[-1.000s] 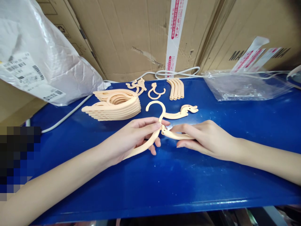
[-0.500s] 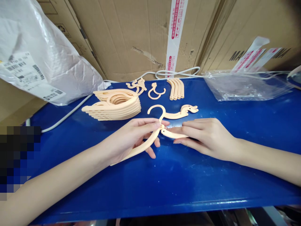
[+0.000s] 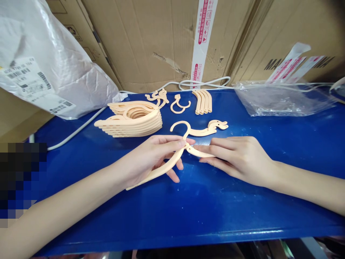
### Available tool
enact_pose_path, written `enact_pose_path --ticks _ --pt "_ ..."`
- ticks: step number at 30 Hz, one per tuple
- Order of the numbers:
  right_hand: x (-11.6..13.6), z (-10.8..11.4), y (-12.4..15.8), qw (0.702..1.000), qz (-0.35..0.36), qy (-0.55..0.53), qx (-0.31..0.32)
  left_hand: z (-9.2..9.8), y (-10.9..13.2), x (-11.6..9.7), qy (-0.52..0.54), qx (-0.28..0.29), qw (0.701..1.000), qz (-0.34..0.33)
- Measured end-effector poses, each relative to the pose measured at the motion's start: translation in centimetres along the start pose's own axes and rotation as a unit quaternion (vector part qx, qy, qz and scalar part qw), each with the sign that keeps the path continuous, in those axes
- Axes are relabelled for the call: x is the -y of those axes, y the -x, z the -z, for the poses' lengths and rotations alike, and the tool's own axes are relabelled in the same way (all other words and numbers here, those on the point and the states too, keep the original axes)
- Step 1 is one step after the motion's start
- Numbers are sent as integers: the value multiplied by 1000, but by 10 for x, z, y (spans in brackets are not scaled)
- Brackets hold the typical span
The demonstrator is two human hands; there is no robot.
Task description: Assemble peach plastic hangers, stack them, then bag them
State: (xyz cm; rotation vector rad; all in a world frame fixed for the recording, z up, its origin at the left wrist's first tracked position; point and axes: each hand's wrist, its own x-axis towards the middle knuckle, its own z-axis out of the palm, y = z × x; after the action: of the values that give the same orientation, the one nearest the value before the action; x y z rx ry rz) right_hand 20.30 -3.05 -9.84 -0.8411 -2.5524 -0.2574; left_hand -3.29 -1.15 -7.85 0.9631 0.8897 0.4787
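My left hand (image 3: 159, 154) is closed around a cream plastic hanger part (image 3: 164, 167), a curved arm with a hook (image 3: 185, 126) rising from its top end. Thumb and index finger pinch it where hook and arm join. In my right hand (image 3: 237, 154) is a second curved hanger arm (image 3: 201, 152), gripped by its outer end. Its inner end meets the joint beside my left fingertips; whether the two are locked together I cannot tell. Just behind the hands lie a few more loose hanger arms (image 3: 201, 132).
On the blue table (image 3: 185, 216) a stack of cream hanger pieces (image 3: 132, 124) stands left. Farther back are loose hooks (image 3: 178, 105) and several short curved bars (image 3: 202, 101). A clear plastic bag (image 3: 283, 100), a white cable (image 3: 78, 131), a silver parcel (image 3: 54, 64) and cardboard boxes (image 3: 151, 32) surround them.
My right hand has brought the inner end of its hanger arm slightly up against the joint held in my left hand; the small gap there has closed. The left hand keeps its grip.
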Motion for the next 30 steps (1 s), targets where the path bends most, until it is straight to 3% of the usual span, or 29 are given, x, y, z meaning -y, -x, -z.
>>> enact_pose_path --ticks 9,18,30 --pt "0 -1 0 999 27 15 -30 2 -1 -5 -12 41 999 12" --pt "0 1 -1 1000 27 4 -16 4 -1 -3 -70 33 997 10" --pt "0 -1 1 998 9 -52 -23 1 -2 -5 -66 18 998 11"
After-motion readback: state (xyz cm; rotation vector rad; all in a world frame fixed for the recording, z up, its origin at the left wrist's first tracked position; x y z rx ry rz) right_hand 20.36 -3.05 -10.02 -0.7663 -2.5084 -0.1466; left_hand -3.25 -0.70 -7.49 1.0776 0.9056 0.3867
